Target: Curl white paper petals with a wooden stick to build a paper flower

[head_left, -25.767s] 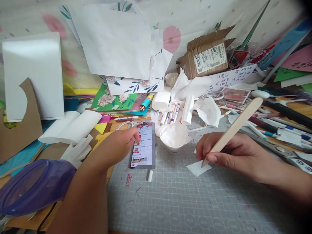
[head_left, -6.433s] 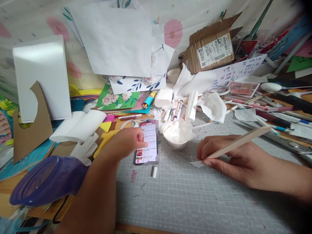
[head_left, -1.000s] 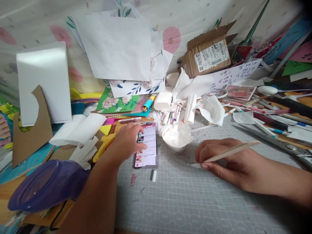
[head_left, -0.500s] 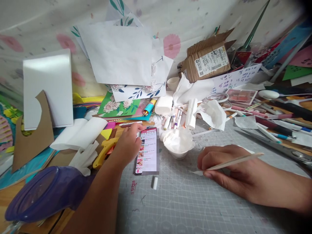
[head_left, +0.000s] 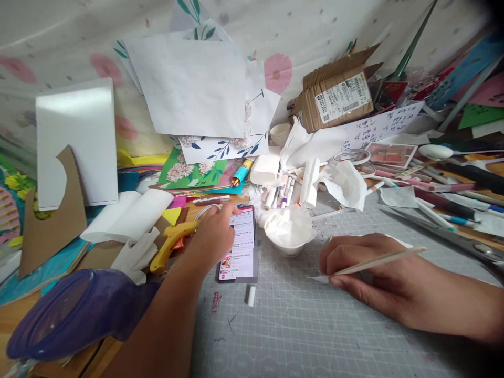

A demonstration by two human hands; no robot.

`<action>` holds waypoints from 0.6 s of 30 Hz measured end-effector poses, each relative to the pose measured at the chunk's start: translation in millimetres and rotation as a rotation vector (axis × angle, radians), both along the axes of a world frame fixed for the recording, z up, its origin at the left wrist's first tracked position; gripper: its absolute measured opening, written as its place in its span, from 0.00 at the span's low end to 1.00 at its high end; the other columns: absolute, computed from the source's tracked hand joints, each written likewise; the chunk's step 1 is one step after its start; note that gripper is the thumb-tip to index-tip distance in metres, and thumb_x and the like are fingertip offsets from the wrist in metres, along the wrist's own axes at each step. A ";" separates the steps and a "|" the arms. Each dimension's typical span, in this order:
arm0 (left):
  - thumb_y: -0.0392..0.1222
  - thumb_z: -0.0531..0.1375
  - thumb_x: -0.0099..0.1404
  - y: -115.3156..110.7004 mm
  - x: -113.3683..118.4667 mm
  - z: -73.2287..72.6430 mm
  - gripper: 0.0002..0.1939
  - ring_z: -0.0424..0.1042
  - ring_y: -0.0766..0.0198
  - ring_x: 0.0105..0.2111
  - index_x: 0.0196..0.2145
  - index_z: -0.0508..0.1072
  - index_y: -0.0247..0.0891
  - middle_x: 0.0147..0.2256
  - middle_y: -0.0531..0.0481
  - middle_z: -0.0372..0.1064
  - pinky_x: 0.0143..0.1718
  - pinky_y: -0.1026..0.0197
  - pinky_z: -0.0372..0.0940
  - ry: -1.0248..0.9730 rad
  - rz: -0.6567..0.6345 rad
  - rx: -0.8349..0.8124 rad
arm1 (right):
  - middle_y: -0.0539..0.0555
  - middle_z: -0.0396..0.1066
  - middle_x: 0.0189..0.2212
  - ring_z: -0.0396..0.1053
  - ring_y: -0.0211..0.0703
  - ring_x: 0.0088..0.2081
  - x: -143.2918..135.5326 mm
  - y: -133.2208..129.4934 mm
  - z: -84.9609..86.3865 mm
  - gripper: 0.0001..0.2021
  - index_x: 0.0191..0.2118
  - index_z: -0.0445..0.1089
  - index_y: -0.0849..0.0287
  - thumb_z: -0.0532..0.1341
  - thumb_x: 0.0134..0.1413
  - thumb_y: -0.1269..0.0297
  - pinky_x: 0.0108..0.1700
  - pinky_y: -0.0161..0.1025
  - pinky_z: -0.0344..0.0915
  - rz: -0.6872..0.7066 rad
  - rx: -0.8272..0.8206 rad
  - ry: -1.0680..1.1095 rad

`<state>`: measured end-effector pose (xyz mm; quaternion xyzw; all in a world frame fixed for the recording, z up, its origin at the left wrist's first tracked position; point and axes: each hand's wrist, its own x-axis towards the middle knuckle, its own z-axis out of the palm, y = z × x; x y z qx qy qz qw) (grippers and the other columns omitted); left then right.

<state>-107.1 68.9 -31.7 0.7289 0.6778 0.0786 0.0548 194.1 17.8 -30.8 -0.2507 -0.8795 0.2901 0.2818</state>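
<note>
My left hand (head_left: 216, 231) is over the left side of a phone (head_left: 244, 252) lying on the grey cutting mat (head_left: 283, 325). Its index finger is stretched out at the top of the lit screen, which shows a list with small pictures; the other fingers curl loosely and grip nothing. My right hand (head_left: 366, 278) rests on the mat, pinching a thin pale wooden stick (head_left: 388, 260) that slants up to the right. A whitish pointed tip shows beyond its fingertips. Between the hands stands a small white bowl (head_left: 289, 244) with white material inside.
A small white cylinder (head_left: 251, 296) lies below the phone. Left are a yellow-handled tool (head_left: 170, 247), white paper rolls (head_left: 137, 218) and a purple translucent object (head_left: 66, 315). Behind are markers, crumpled tissue (head_left: 346, 184) and a cardboard box (head_left: 334, 97). Large scissors (head_left: 468, 244) lie right.
My left hand has shifted slightly right over the phone, its index finger now further across the top. The list on the screen has moved. My right hand and the stick stay nearly still.
</note>
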 end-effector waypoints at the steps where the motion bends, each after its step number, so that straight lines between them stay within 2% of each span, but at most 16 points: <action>1: 0.23 0.49 0.56 -1.1 0.0 2.3 0.26 0.68 0.49 0.53 0.49 0.69 0.42 0.48 0.44 0.73 0.54 0.48 0.64 -0.003 0.005 0.015 | 0.53 0.75 0.32 0.75 0.43 0.34 0.4 0.1 -0.6 0.07 0.37 0.69 0.57 0.56 0.62 0.74 0.37 0.38 0.72 0.003 0.004 0.001; 6: 0.28 0.50 0.60 -10.0 -1.1 19.0 0.18 0.72 0.50 0.51 0.44 0.69 0.45 0.48 0.48 0.75 0.52 0.47 0.66 -0.064 0.050 0.148 | 0.53 0.74 0.32 0.74 0.41 0.33 1.0 0.5 -2.1 0.06 0.37 0.68 0.58 0.55 0.64 0.74 0.36 0.38 0.71 0.020 0.000 -0.010; 12: 0.33 0.51 0.63 -21.3 1.6 31.9 0.11 0.76 0.51 0.45 0.38 0.70 0.45 0.42 0.50 0.79 0.48 0.46 0.68 -0.151 0.095 0.299 | 0.53 0.73 0.32 0.73 0.41 0.34 0.2 2.4 -8.8 0.06 0.37 0.67 0.58 0.55 0.66 0.72 0.37 0.38 0.70 0.036 -0.056 0.015; 15: 0.36 0.51 0.65 -36.1 5.3 35.7 0.11 0.76 0.49 0.44 0.39 0.71 0.45 0.41 0.49 0.79 0.46 0.44 0.68 -0.089 0.039 0.275 | 0.54 0.73 0.33 0.72 0.40 0.34 1.0 3.6 -12.7 0.06 0.37 0.68 0.59 0.55 0.66 0.70 0.37 0.38 0.69 0.039 -0.066 0.058; 18: 0.39 0.49 0.67 -58.2 3.3 30.3 0.13 0.77 0.49 0.44 0.43 0.72 0.44 0.43 0.48 0.79 0.45 0.46 0.69 -0.046 -0.041 0.275 | 0.55 0.73 0.33 0.72 0.41 0.34 1.7 3.4 -13.3 0.07 0.36 0.68 0.60 0.55 0.67 0.69 0.37 0.38 0.68 0.022 -0.055 0.073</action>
